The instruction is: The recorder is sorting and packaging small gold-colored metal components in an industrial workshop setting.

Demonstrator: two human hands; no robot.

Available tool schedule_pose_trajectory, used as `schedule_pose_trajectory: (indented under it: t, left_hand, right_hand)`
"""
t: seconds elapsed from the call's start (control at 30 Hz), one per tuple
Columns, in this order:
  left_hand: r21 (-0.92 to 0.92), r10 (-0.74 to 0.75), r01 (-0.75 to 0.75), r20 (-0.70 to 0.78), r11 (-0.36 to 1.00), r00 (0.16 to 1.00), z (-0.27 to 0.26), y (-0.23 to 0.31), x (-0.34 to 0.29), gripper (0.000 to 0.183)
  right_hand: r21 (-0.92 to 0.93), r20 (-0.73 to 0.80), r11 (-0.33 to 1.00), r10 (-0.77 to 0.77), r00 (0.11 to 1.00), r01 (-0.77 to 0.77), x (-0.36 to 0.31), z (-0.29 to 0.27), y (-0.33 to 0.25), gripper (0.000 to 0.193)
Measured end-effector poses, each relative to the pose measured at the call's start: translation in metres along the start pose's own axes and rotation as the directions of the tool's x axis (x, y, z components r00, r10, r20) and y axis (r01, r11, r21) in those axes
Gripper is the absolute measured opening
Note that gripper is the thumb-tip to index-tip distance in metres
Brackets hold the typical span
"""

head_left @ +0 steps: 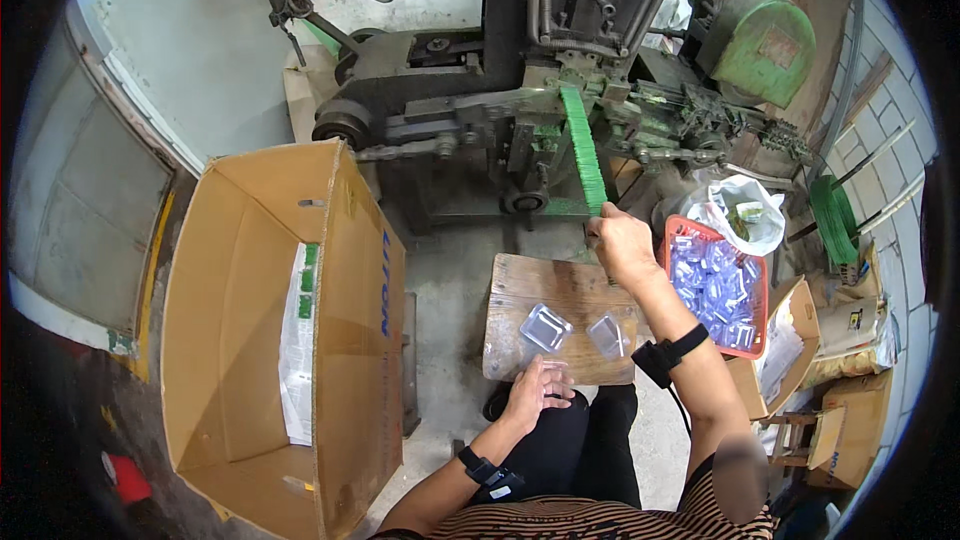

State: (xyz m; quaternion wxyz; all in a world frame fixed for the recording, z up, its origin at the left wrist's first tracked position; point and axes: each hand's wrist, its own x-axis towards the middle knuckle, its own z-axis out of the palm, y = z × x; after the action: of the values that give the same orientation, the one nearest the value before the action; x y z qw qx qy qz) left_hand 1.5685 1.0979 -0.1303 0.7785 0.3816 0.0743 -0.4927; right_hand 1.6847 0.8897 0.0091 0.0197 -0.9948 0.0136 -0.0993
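Note:
My right hand [625, 248] reaches forward, its fingers closed at the lower end of a long row of thin green pieces [583, 150]. That row slants down toward me out of the machine [530, 115]. My left hand [538, 395] is at the near edge of a wooden board [510, 285], fingers apart and slightly curled. Just beyond its fingertips lies a clear plastic box [545, 327]. A second clear plastic box [607, 337] rests to the right on the same board, under my right forearm. What exactly is between my right fingers is partly hidden.
At left stands a tall open cardboard box [355, 360] with a few green pieces [307, 280] on white paper inside. A red basket [760, 325] of clear plastic boxes stands at right, beside a white plastic bag [768, 230]. An open carton [800, 360] is farther right.

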Motion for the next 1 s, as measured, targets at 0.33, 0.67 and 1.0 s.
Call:
schedule_pose_trajectory:
  t: [0.33,0.67,1.0]
  left_hand:
    - [-0.029,-0.046,0.048,0.062,0.998,0.997,0.03,0.013,0.025,0.061]
    - [-0.04,-0.065,0.067,0.046,0.997,0.997,0.067,0.014,0.04,0.058]
    - [-0.031,-0.005,0.007,0.093,0.999,0.996,0.086,0.015,0.045,0.06]
  right_hand:
    - [0.544,-0.047,0.829,0.18,0.982,-0.126,-0.024,0.005,0.065,0.014]
    - [0.617,0.131,0.724,0.293,0.947,-0.309,-0.021,0.019,0.07,0.019]
    - [0.181,0.224,0.904,0.345,0.912,-0.387,-0.001,0.029,0.081,0.011]
